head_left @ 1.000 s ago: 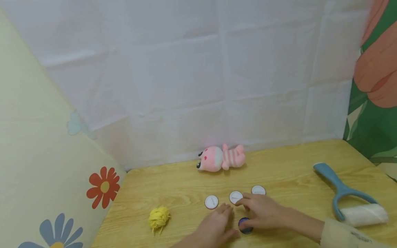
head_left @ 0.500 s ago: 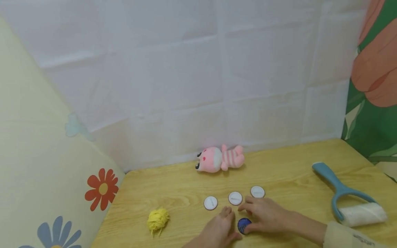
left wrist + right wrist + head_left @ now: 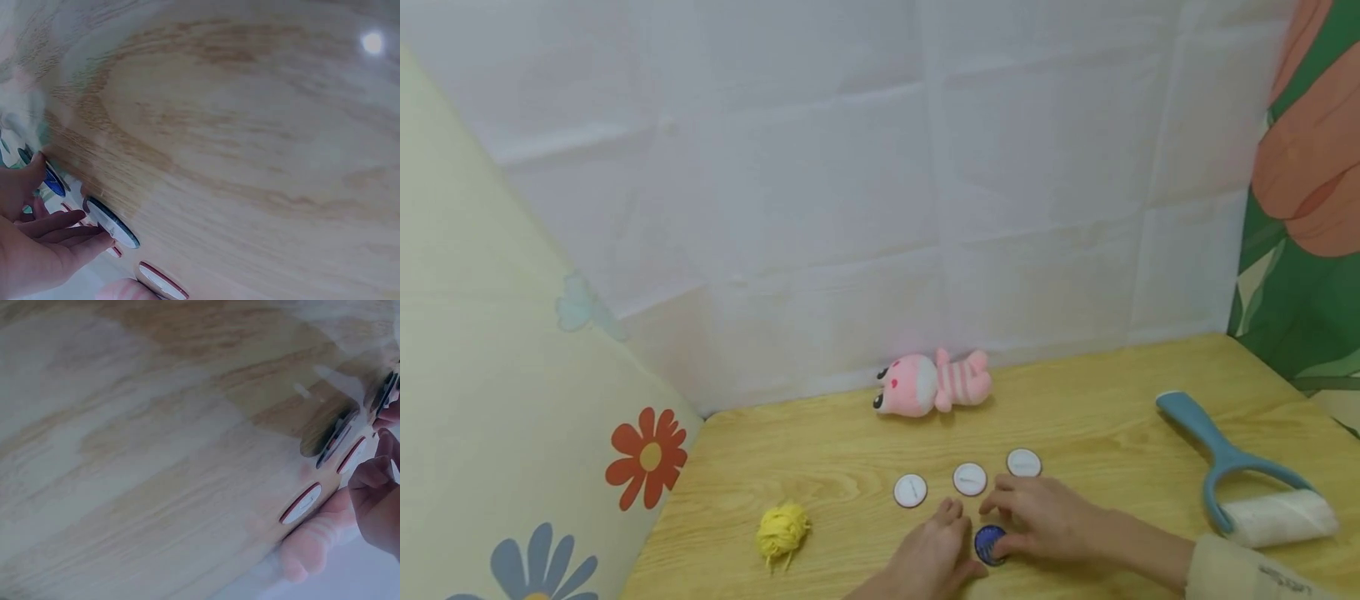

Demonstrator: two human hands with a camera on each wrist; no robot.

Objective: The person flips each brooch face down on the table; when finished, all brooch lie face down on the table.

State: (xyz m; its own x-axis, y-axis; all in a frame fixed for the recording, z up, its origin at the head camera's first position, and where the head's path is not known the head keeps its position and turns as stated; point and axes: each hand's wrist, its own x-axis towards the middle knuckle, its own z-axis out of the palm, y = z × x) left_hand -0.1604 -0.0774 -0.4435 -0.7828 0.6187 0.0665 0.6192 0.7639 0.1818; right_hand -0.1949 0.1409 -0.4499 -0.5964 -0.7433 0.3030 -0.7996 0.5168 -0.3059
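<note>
In the head view, a round blue pin badge [image 3: 987, 543] lies on the wooden table [image 3: 842, 450] between the hands. My right hand [image 3: 1051, 518] rests beside it, thumb on its right edge, fingers bent loosely toward the table. My left hand [image 3: 931, 550] lies flat to its left, fingers forward. Beyond them are three white-backed badges, left [image 3: 910, 491], middle [image 3: 970, 479] and right [image 3: 1023, 462]. In the left wrist view, fingertips touch a dark-rimmed, white-backed badge [image 3: 115, 223]. Another dark-rimmed badge [image 3: 337, 439] shows in the right wrist view. The hands partly hide what lies beneath them.
A pink plush toy [image 3: 932, 385] lies against the white cloth backdrop [image 3: 835, 208]. Yellow yarn [image 3: 782, 531] sits on the left. A blue-handled lint roller [image 3: 1225, 462] lies on the right. Flower-printed cloth [image 3: 550, 400] hangs at the left.
My right thumb has slid off the middle of the blue badge to its right edge, showing more of it. Both hands have shifted slightly right. Over the last half second they hold nearly still.
</note>
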